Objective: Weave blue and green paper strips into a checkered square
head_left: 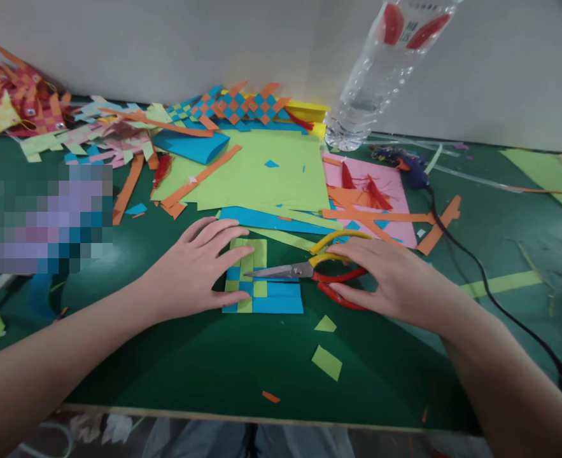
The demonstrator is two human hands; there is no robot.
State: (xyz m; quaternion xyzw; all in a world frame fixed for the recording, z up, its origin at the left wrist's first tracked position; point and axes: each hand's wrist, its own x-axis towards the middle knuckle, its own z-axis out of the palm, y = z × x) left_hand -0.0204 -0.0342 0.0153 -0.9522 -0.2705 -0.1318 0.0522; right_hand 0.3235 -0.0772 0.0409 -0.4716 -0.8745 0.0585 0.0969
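In the head view, a small piece of woven paper (pixel 281 304) in blue and light green lies flat on the green table (pixel 204 375). My left hand (pixel 189 273) rests at its left side, fingers spread over its edge. My right hand (pixel 390 273) grips a pair of scissors (pixel 303 270) by its yellow and red handles. The scissor blades point left across the woven paper and look closed or nearly so. Their tip is close to a green strip between my left thumb and fingers. Whether the blades touch the paper, I cannot tell.
Behind lie light green sheets (pixel 271 172), orange strips and several woven paper fish (pixel 235 105). A water bottle (pixel 373 83) leans by the wall. At right is a glue gun (pixel 412 170) with a black cord. Green scraps (pixel 327 362) lie near the front edge.
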